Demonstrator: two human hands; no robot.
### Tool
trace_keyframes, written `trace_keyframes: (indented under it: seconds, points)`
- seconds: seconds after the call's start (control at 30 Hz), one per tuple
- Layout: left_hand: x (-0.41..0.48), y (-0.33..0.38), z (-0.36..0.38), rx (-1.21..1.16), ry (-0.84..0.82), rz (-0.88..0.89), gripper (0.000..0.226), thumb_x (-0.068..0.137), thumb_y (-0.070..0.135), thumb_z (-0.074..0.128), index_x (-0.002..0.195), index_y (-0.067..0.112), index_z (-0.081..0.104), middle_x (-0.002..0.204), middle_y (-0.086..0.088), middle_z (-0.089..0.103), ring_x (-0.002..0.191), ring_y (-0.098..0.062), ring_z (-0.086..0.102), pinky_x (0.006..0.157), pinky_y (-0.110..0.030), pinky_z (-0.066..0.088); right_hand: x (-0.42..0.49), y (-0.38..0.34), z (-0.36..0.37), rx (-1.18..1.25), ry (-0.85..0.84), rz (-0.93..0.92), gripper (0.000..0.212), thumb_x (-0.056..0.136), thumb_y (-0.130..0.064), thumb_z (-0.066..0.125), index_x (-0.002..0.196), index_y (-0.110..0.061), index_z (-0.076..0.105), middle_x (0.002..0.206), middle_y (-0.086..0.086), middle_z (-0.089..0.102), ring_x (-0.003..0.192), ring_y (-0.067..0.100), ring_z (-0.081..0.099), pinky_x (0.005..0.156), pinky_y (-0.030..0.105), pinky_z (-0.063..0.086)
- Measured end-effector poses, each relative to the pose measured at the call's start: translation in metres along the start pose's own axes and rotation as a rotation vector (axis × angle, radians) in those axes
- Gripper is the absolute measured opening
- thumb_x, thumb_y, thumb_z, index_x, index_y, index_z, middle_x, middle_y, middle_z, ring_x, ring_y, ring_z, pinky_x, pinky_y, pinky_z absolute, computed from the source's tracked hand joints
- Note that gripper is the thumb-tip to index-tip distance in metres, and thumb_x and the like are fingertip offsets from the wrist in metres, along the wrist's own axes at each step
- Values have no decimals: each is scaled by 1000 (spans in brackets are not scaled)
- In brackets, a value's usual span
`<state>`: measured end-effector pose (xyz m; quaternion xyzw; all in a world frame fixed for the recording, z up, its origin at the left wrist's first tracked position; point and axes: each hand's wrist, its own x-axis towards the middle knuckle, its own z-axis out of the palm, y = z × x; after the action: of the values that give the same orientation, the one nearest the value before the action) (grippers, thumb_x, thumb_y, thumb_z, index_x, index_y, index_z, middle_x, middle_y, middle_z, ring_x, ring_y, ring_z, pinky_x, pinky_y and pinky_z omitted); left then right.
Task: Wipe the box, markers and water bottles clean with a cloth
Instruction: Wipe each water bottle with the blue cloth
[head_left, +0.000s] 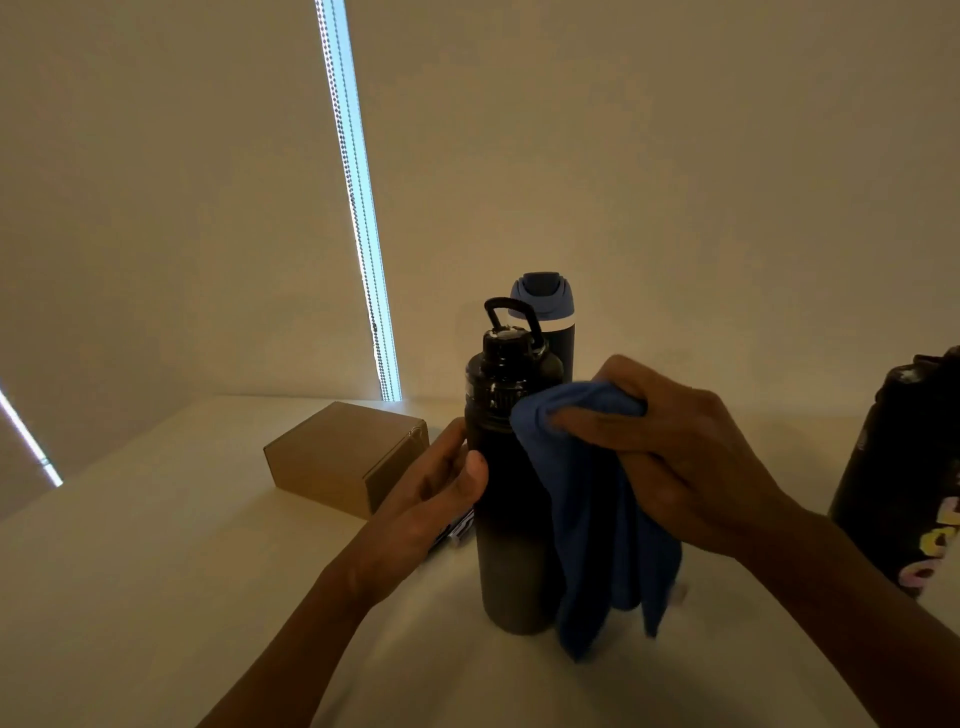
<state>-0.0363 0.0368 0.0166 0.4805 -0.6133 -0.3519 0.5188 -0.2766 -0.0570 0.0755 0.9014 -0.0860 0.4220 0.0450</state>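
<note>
A tall black bottle (506, 519) with a loop-handled cap stands upright on the white table (156, 597). My left hand (436, 493) holds its left side, thumb on the front. My right hand (670, 457) grips a blue cloth (597, 545) against the bottle's right shoulder; the cloth hangs down to the table. Right behind stands a second dark bottle with a blue lid (543, 301). A third black bottle (904, 483) with coloured lettering stands at the right edge. A brown cardboard box (337, 457) lies to the left. Markers (460, 530) are mostly hidden behind my left hand.
A pale wall rises behind the table. A window blind covers the left side, with a bright vertical gap and bead chains (358, 208) reaching down to the table's back edge.
</note>
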Motion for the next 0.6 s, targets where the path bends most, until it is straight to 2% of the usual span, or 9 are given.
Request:
trace_keyframes:
  seconds: [0.13,0.2,0.23,0.27,0.33,0.37,0.43,0.5,0.6]
  points:
    - [-1,5,3,-12,-1,-6,91,73,88,60,145,35,42,135,32,61,130,10,53,94,-9,48,4,1,11,214,78,117,33,106,-23,42,131,-13,60,112,-5,57,100,5,57,90,19,51]
    - [-2,10,3,-13,-4,-1,87,74,85,61,143,35,42,132,35,61,127,13,54,92,-8,48,6,-4,15,459,94,253,33,104,-21,46,130,-31,63,111,-17,60,104,7,61,92,27,53]
    - [-2,10,3,-10,-3,-7,79,80,80,60,142,35,42,130,37,62,126,14,54,91,-8,48,8,-7,15,533,110,289,37,102,-22,47,129,-42,62,112,-23,62,106,5,62,92,26,53]
    - [-2,11,4,-16,-7,-10,65,88,69,57,140,35,42,127,39,62,123,16,55,91,-7,49,9,-9,15,584,117,313,39,101,-21,47,130,-43,62,113,-24,63,108,3,62,92,21,51]
    - [-1,13,6,-29,-21,-15,42,94,46,49,134,37,42,121,43,63,119,19,56,89,-7,49,10,-7,12,637,98,364,40,99,-13,47,135,-18,61,112,-12,66,108,5,62,92,18,47]
    - [-1,13,7,-36,-20,-11,40,94,45,49,133,39,42,121,43,63,120,19,56,89,-7,48,10,-4,9,640,87,393,41,96,-12,46,134,-3,59,112,-4,65,107,9,62,92,19,47]
    - [-2,13,8,-36,-1,0,51,90,62,57,134,40,42,127,39,62,125,15,55,92,-7,48,9,-1,7,595,46,443,42,94,-14,45,129,5,59,109,4,63,101,16,63,88,26,51]
    - [-3,14,9,-42,14,4,70,82,75,62,139,39,43,134,30,63,130,8,55,95,-11,49,6,-4,1,521,7,356,26,100,-10,49,119,-6,67,102,-6,62,94,10,63,82,24,52]
    - [-2,13,9,-37,17,-1,78,77,81,64,140,41,42,137,31,61,132,7,54,96,-12,49,1,-9,0,324,-67,204,30,100,0,55,114,-21,71,100,-20,57,92,4,62,79,14,45]
